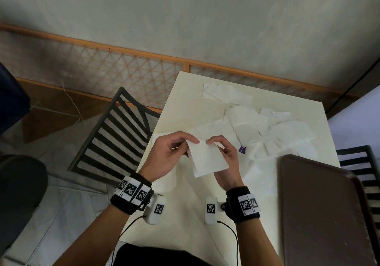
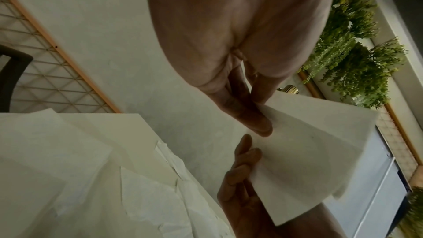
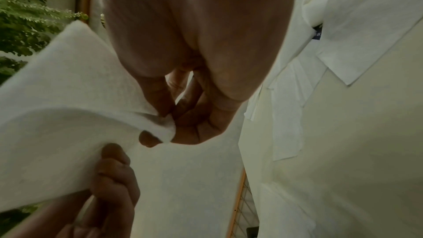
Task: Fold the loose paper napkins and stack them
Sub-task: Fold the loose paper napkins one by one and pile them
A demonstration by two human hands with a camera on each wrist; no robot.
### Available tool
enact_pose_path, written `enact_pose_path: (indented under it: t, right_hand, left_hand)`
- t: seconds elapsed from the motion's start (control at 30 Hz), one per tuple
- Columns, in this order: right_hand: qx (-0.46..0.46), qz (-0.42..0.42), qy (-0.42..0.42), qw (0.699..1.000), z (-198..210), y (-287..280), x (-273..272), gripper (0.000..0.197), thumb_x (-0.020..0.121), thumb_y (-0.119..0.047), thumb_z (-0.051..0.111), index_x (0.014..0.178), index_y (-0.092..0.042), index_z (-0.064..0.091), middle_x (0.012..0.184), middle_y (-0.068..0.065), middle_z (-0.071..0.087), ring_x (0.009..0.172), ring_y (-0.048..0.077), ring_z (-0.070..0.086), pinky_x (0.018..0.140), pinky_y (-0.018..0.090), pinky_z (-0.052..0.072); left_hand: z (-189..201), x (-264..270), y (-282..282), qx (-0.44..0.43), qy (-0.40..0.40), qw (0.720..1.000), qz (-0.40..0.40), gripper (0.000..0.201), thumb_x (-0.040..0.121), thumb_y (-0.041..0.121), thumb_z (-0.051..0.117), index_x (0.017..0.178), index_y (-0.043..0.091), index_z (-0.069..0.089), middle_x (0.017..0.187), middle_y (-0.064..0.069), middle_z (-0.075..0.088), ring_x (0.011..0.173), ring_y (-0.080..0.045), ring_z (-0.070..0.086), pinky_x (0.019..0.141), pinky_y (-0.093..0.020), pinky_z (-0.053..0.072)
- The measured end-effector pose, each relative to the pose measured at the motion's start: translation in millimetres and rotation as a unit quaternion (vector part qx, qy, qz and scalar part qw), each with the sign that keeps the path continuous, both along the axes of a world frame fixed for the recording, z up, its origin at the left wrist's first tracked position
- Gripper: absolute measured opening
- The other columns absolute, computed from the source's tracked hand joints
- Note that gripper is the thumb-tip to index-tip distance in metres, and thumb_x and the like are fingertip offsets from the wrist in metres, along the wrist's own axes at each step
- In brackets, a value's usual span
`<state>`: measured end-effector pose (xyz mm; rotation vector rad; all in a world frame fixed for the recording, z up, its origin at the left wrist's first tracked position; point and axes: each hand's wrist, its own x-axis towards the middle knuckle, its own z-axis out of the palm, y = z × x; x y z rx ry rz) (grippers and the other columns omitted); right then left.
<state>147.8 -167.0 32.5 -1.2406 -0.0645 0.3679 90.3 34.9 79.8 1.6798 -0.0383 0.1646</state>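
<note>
held napkin: one, white, raised above the table near its front-left part.
left hand: pinches its upper left corner.
right hand: pinches its upper right corner.
loose napkins: several, overlapping, exact count unclear, spread toward the far right edge.
tray: one, brown, front right corner.
chairs: two, one at each side.

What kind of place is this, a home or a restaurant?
Probably a restaurant or café dining area, though a home cannot be excluded. A small table covered with loose paper napkins, a brown serving tray and slatted chairs on both sides suggest it.
</note>
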Motion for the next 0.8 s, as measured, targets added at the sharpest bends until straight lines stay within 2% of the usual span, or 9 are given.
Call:
enact_pose_path:
  t: [0.07,0.13,0.27,0.33,0.43,0.53,0.6,0.67,0.8]
  right_hand:
    - [0.001,0.001,0.003,1.0,1,1,0,0.008,0.103,0.0,0.055,0.104,-0.005,0.061,0.085,0.038,0.054,0.083,0.037,0.051,0.07,0.042,0.041]
    - [0.009,-0.003,0.024,1.0,4,3,1,0.005,0.1,-0.009,0.058,0.098,-0.01,0.062,0.087,0.03,0.053,0.083,0.035,0.05,0.067,0.039,0.039]
    - [0.004,-0.006,0.083,0.996,13,7,4,0.021,0.105,-0.002,0.047,0.091,-0.015,0.056,0.082,0.012,0.051,0.074,0.027,0.045,0.06,0.034,0.035]
    - [-0.021,0.009,0.08,0.997,19,7,6,0.018,0.105,-0.003,0.045,0.097,-0.014,0.057,0.087,0.011,0.064,0.08,0.028,0.056,0.066,0.033,0.043]
    - [-0.149,0.039,-0.046,0.987,22,11,7,0.017,0.11,-0.012,0.046,0.112,-0.014,0.063,0.117,0.004,0.078,0.11,0.024,0.072,0.092,0.035,0.053]
    - [-0.283,0.089,-0.233,0.926,24,26,3,0.029,0.113,-0.023,0.041,0.113,-0.026,0.07,0.116,-0.012,0.072,0.117,0.013,0.063,0.104,0.033,0.046]
    - [-0.291,0.107,-0.284,0.907,24,39,0,0.034,0.117,-0.023,0.039,0.101,-0.02,0.07,0.1,-0.011,0.07,0.102,0.013,0.063,0.096,0.033,0.047]
    - [-0.281,0.103,-0.27,0.915,20,48,0,0.038,0.118,-0.026,0.04,0.086,-0.02,0.06,0.081,-0.012,0.061,0.085,0.015,0.057,0.082,0.037,0.047]
    - [-0.328,0.098,-0.259,0.903,4,55,6,0.039,0.116,-0.038,0.051,0.078,-0.029,0.047,0.073,-0.018,0.052,0.082,0.011,0.048,0.071,0.026,0.038]
  left_hand:
    - [1,-1,2,0.0,0.003,1.0,0.0,0.026,0.107,-0.009,0.055,0.111,0.003,0.077,0.106,-0.005,0.08,0.103,-0.024,0.076,0.086,-0.027,0.06]
    - [2,-1,4,0.002,0.005,1.0,0.003,0.027,0.107,-0.01,0.054,0.109,0.004,0.078,0.107,-0.004,0.079,0.104,-0.023,0.075,0.086,-0.029,0.061]
    - [0,-3,10,0.032,0.019,0.999,0.016,0.036,0.104,-0.013,0.052,0.103,0.01,0.08,0.103,-0.001,0.077,0.097,-0.031,0.07,0.084,-0.038,0.06]
    - [-1,-5,14,0.07,0.014,0.997,0.016,0.038,0.103,-0.011,0.054,0.101,0.015,0.081,0.099,-0.001,0.077,0.087,-0.031,0.07,0.08,-0.042,0.059]
    - [-1,-8,16,0.11,-0.007,0.994,0.003,0.031,0.104,-0.006,0.057,0.101,0.014,0.08,0.093,0.003,0.076,0.076,-0.025,0.068,0.073,-0.038,0.059]
    - [-1,-8,12,0.135,-0.025,0.991,-0.004,0.019,0.103,0.001,0.066,0.098,0.014,0.079,0.086,0.006,0.075,0.074,-0.019,0.068,0.073,-0.028,0.056]
    - [-3,-7,11,0.154,-0.031,0.988,-0.002,0.014,0.099,0.002,0.072,0.094,0.014,0.077,0.081,0.005,0.073,0.071,-0.017,0.066,0.072,-0.024,0.053]
    - [-3,-8,14,0.162,-0.029,0.986,0.005,0.015,0.096,0.0,0.075,0.092,0.014,0.078,0.081,0.005,0.074,0.069,-0.017,0.065,0.071,-0.024,0.053]
    - [-4,-16,32,0.155,0.002,0.987,0.034,0.02,0.089,-0.002,0.077,0.087,0.018,0.078,0.086,0.003,0.079,0.077,-0.024,0.073,0.076,-0.039,0.061]
